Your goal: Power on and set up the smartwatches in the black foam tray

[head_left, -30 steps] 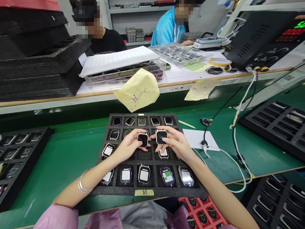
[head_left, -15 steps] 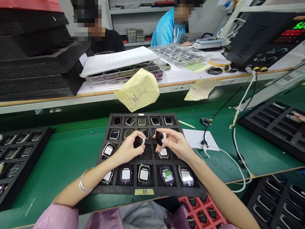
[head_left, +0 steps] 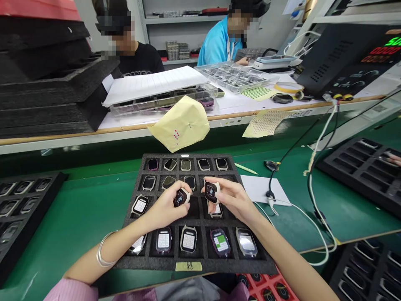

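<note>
A black foam tray [head_left: 138, 255] lies in front of me on the green bench, its cells holding several smartwatch bodies. My left hand [head_left: 164, 207] is closed on one watch body [head_left: 181, 197], tilted, with a small picture lit on its screen. My right hand [head_left: 232, 198] is closed on a second watch body [head_left: 211, 191], which also has its screen lit. Both hands hover over the tray's middle rows. The watches in the near row show lit white or green screens [head_left: 189, 241].
More black trays of watches lie at the left [head_left: 19, 200] and right [head_left: 360, 167]. White and black cables [head_left: 313, 184] trail over the bench at right. A yellow sheet [head_left: 180, 123] hangs from the raised shelf. Two people sit behind it. A red tray [head_left: 269, 286] sits below.
Both watches were turned in my hands, from facing me flat to tilted. Their dark screens have lit up. The view has dipped slightly.
</note>
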`<state>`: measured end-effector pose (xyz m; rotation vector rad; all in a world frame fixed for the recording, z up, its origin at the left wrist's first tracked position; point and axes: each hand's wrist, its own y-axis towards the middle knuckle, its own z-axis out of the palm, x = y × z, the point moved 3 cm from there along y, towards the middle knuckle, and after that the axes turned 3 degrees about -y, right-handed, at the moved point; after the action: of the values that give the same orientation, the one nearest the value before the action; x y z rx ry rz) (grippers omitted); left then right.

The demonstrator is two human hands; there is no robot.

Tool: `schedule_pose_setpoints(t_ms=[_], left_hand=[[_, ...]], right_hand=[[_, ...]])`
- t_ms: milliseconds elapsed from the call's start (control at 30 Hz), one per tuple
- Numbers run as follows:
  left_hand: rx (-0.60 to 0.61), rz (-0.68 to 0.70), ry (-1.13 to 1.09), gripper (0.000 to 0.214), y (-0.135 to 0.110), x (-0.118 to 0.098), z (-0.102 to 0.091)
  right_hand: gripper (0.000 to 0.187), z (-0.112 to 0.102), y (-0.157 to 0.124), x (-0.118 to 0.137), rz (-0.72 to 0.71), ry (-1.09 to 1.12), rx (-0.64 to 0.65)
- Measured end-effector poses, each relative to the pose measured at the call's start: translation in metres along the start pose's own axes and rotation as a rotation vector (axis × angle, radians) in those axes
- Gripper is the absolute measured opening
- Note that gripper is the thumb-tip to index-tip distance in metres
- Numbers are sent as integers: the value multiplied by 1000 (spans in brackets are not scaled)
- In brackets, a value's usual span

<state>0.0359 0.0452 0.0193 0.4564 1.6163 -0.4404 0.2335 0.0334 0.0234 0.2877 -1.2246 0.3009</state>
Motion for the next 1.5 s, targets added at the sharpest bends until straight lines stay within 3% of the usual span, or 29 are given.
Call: schedule_pose_setpoints(t_ms=[233,533,933,1133,1300,1500], left_hand=[[43,-50,-114,29,2,-4,4],[112,-61,69,29,1,-10,11],[15,58,125,26,3,0,9],[-48,75,131,30,5,1,5],[-35,68,157,29,5,0,3],[-25,66,129,30,5,1,6]], right_hand=[[38,-2,0,-3,21,53,19],[35,-6,-4,-4,34,18,-10],[37,-5,-3,-1,-7,-34,-99],[36,-1,-4,-1,1,-68,-60],[39,-4,-5,-6,33,-126,21],[42,-7,-6,-5,9,-153,13]])
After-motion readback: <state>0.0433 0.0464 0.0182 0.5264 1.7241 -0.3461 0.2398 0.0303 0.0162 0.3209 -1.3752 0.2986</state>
